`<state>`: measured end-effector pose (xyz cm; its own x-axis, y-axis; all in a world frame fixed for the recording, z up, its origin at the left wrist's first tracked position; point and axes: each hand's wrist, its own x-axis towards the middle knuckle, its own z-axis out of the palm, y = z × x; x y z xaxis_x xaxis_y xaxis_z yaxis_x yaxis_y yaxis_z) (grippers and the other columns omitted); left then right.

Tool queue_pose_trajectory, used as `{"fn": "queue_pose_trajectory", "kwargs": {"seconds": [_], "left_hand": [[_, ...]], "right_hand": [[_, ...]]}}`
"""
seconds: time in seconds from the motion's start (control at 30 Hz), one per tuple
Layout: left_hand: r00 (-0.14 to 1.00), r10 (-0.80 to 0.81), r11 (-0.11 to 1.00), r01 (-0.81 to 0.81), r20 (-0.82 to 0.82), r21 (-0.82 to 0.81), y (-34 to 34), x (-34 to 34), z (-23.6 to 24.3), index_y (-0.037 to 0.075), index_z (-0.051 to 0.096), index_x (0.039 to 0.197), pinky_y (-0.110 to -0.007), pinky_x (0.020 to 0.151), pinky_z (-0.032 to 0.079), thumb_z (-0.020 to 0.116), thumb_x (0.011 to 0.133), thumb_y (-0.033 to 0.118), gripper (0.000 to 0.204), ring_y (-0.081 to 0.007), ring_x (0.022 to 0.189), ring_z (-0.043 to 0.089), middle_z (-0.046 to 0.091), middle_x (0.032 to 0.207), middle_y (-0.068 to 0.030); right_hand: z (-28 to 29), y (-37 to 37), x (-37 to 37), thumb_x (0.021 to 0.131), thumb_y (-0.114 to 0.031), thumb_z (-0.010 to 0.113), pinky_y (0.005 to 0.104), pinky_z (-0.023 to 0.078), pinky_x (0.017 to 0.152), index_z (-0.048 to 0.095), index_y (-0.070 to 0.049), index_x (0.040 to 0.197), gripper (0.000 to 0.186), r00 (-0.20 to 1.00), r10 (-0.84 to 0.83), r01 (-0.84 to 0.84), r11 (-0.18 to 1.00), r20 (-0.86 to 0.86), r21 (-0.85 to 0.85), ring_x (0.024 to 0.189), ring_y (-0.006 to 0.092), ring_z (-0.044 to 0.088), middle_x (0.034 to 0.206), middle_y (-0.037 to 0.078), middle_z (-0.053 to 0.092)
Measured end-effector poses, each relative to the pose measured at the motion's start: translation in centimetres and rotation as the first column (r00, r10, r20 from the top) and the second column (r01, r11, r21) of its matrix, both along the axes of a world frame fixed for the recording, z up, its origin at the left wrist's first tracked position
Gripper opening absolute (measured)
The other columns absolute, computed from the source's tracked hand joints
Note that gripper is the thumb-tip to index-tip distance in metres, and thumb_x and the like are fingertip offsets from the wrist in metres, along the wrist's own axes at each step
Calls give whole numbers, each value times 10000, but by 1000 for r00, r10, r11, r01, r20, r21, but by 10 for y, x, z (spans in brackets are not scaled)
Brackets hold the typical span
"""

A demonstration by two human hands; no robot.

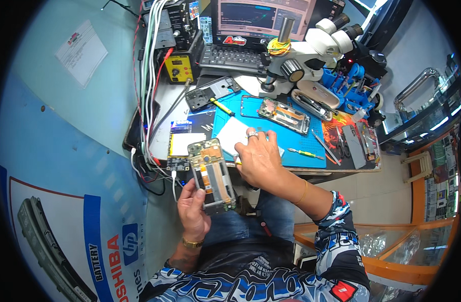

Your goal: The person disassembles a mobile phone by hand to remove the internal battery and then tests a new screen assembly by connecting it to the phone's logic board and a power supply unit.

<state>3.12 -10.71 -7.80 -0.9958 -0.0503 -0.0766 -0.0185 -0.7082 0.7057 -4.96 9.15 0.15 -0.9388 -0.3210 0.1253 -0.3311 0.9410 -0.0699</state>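
Observation:
My left hand (192, 206) grips the lower left edge of an opened phone (221, 181), its board and orange flex cables exposed. The phone is tilted, held off the bench near its front edge. My right hand (260, 158) is just beside the phone's upper right, fingers curled and a ring on one of them. A small yellow bit shows at its fingertips; what it belongs to is hidden. Under that hand lies a white sheet (228, 133) on a blue work mat (290, 157). Another opened phone (285, 116) rests on the mat behind my right hand.
A microscope (293, 70) stands at the back right by a laptop (230, 56). Right of the mat are tweezers (326, 147), scissors (344, 146) and a blue tool rack (353, 93). A yellow-handled tool (307, 153) lies on the mat. Cables (151, 90) hang at left.

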Motion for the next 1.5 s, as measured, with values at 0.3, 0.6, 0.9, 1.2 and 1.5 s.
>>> {"fn": "queue_pose_trajectory", "kwargs": {"seconds": [0.3, 0.6, 0.9, 1.2, 1.5], "left_hand": [[991, -93, 994, 86, 98, 73, 36, -12, -3, -36, 470, 1343, -333, 932, 572, 575, 1002, 62, 370, -176, 1079, 668, 651, 1226, -144], [977, -172, 978, 153, 127, 143, 77, -21, -6, -14, 432, 1329, -332, 879, 600, 591, 998, 49, 372, -172, 1088, 653, 612, 1258, -145], [976, -174, 985, 173, 131, 20, 75, -29, -3, -17, 449, 1345, -334, 832, 618, 605, 992, 66, 394, -169, 1046, 673, 630, 1217, -125], [975, -161, 984, 171, 151, -57, 89, -35, 11, 11, 414, 1405, -315, 783, 623, 667, 932, 7, 537, -173, 1038, 677, 644, 1216, -126], [995, -100, 886, 88, -3, -456, 88, -45, -2, -44, 548, 1308, -266, 703, 623, 704, 891, -45, 445, -130, 875, 693, 667, 1084, -127]], "right_hand": [[-2, 53, 3, 822, -282, 731, 483, 410, 888, 692, -69, 1096, 349, 943, -330, 333, 940, 47, -81, 1073, 372, 577, 1169, 249, 574], [1, 65, 27, 785, -242, 751, 443, 365, 832, 687, -73, 1032, 307, 967, -252, 249, 967, 46, 62, 1044, 356, 549, 1119, 242, 573], [1, 75, 43, 818, -221, 716, 430, 364, 817, 725, -105, 989, 207, 980, -175, 178, 984, 94, -21, 1005, 321, 567, 1041, 170, 589], [-1, 72, 54, 790, -163, 733, 463, 375, 869, 693, -94, 1120, 340, 956, -292, 287, 918, 25, -273, 1061, 342, 557, 1120, 200, 546], [-5, 67, 74, 806, -53, 691, 441, 475, 854, 662, -44, 1169, 365, 936, -353, 299, 786, 5, -542, 992, 359, 578, 1096, 198, 532]]}}
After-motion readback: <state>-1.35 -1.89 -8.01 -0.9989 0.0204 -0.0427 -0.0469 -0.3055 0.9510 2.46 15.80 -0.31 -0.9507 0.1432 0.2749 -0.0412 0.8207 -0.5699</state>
